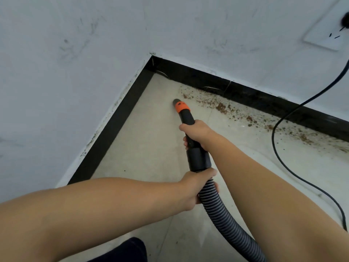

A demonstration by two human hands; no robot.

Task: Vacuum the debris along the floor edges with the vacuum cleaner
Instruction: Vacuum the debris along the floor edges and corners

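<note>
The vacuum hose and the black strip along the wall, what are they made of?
The vacuum hose looks like bendy ribbed plastic: grey-and-black rings curve easily. The baseboard looks like shiny black tile or stone, since it glints, though painted wood is possible.

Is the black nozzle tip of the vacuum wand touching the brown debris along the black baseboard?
Apart. The head view shows bare pale floor between the black nozzle tip and the nearest brown debris.
</note>
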